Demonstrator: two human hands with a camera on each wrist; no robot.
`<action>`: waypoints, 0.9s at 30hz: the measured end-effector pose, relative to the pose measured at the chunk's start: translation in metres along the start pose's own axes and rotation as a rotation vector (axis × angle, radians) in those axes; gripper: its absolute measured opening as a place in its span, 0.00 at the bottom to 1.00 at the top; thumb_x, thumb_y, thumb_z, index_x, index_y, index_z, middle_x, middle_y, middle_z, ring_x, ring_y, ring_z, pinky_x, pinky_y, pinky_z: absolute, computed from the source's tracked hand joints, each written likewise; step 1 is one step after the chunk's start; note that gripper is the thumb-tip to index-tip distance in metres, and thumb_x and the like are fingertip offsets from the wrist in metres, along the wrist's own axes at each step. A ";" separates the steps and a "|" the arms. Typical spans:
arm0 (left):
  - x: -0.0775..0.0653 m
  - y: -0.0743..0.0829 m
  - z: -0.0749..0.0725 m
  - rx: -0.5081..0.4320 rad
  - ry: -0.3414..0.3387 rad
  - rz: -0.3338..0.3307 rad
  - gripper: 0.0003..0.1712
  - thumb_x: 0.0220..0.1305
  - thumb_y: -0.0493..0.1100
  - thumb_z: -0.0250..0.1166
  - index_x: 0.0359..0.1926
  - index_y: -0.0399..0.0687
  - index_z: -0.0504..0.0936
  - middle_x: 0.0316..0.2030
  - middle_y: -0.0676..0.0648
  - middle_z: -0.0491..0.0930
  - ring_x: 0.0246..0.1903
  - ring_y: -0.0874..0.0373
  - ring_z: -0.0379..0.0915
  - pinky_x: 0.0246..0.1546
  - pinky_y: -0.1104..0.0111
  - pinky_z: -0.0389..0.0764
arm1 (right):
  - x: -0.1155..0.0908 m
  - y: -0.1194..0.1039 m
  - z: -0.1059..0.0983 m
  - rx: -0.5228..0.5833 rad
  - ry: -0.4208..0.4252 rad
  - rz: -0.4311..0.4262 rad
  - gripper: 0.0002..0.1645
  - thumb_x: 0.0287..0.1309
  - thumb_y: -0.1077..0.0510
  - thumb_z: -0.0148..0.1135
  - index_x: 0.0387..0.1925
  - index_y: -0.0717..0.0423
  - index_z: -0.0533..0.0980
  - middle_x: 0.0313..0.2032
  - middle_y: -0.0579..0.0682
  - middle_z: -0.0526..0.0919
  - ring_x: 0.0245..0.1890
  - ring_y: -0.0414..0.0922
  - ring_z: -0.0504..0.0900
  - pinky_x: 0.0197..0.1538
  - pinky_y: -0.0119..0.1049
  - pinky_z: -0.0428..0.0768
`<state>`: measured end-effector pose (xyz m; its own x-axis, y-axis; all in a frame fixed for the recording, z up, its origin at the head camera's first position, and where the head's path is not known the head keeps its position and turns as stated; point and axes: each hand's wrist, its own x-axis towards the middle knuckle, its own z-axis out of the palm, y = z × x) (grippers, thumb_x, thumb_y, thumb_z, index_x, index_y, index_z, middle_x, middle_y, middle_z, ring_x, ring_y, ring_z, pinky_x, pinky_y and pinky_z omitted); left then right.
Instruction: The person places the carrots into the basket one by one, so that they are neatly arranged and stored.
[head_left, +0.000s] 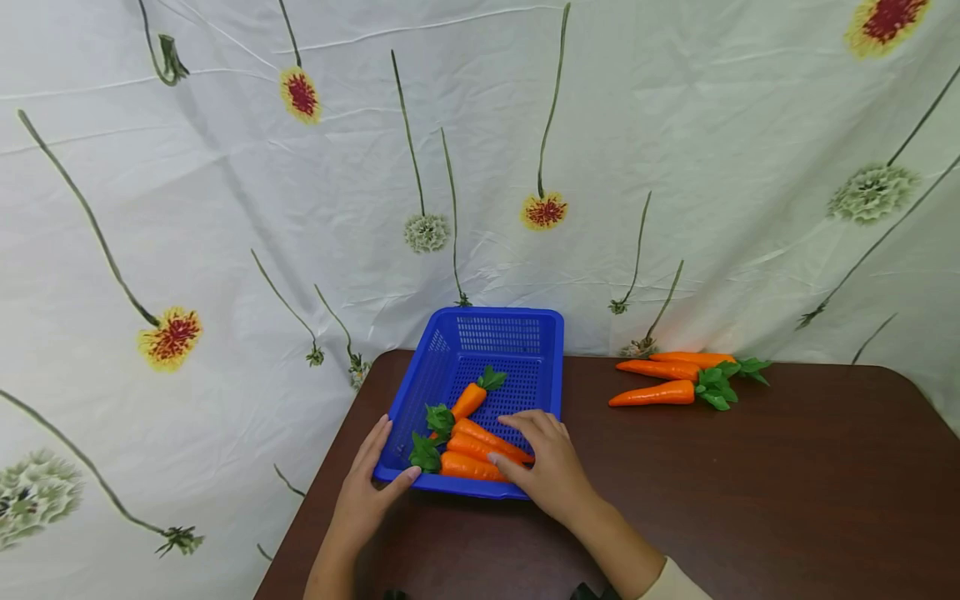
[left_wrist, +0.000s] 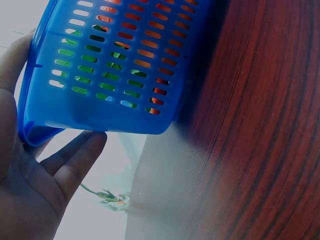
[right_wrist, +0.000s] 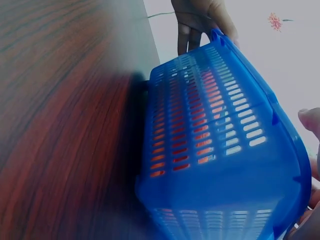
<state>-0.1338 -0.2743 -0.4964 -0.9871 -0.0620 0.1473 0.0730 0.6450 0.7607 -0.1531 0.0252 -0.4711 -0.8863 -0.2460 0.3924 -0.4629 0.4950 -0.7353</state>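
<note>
while left hand, fingers straight, touches near left corner of blue basket, right hand, loosely spread, gripping nothing, is over four carrots inside; three others right on counter.

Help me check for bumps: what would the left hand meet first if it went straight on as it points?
The left hand would likely meet the blue perforated plastic basket first, around its near left corner; the exact gap to the palm is unclear.
</note>
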 end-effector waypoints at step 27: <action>0.001 -0.003 0.001 -0.009 -0.008 -0.012 0.50 0.61 0.56 0.72 0.79 0.62 0.56 0.80 0.53 0.51 0.78 0.44 0.48 0.74 0.38 0.55 | 0.004 0.032 -0.029 -0.029 0.150 -0.016 0.23 0.60 0.51 0.72 0.56 0.49 0.81 0.52 0.47 0.82 0.55 0.45 0.79 0.59 0.48 0.80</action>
<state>-0.1354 -0.2755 -0.4986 -0.9891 -0.0632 0.1329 0.0625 0.6372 0.7682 -0.1712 0.0642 -0.4770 -0.8657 -0.1276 0.4841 -0.4747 0.5162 -0.7129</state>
